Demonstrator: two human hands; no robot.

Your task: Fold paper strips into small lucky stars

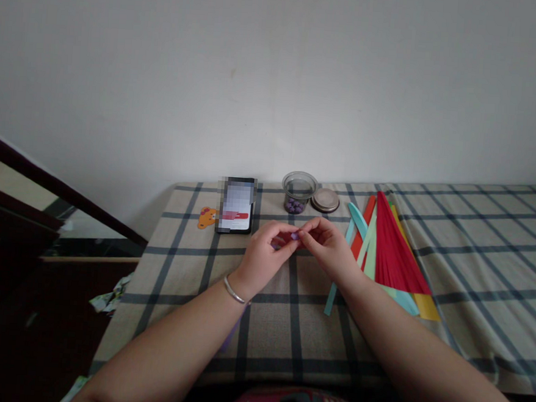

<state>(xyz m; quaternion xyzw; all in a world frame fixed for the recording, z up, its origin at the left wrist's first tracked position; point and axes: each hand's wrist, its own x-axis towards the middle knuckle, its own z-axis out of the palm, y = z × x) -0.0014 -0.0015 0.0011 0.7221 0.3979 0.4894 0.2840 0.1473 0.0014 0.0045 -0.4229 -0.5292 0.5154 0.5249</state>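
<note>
My left hand [264, 253] and my right hand [327, 242] meet above the checked tablecloth [287, 325], fingers pinched together on a small purple paper piece [294, 235]. A purple strip [231, 333] trails down under my left forearm. A silver bangle [234, 290] circles my left wrist. Behind the hands stands a clear jar [298, 192] with small purple pieces in its bottom, its round lid [325, 200] lying beside it.
A fan of red, teal, green, orange and yellow paper strips [393, 252] lies right of my right hand. A phone [236, 205] and an orange bear sticker [207, 217] lie at the back left. The table edge drops to a dark floor on the left.
</note>
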